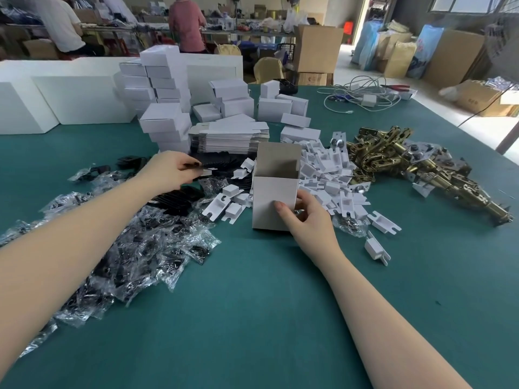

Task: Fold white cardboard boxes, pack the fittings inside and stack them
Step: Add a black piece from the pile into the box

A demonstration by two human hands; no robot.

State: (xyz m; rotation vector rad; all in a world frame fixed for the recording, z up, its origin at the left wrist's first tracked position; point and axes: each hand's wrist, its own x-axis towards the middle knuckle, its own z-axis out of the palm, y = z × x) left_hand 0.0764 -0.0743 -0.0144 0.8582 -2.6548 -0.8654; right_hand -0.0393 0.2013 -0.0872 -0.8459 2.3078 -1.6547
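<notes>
A white cardboard box (273, 192) stands upright on the green table (252, 304), its top open and lid flap raised at the back. My right hand (304, 217) grips its lower right corner, thumb on the front face. My left hand (171, 171) reaches over to the left of the box and pinches a thin black piece at the edge of a fanned row of black parts (224, 161). White card inserts (328, 172) lie heaped right of the box. Brass fittings (393, 155) are piled further right. Flat unfolded boxes (227, 138) sit stacked behind.
Clear bags of black hardware (134, 245) sprawl over the left of the table. Stacks of closed white boxes (165, 88) stand at the back, with large white cartons (81, 96) at far left. White cables (362, 94) lie back right. Two people work beyond the table.
</notes>
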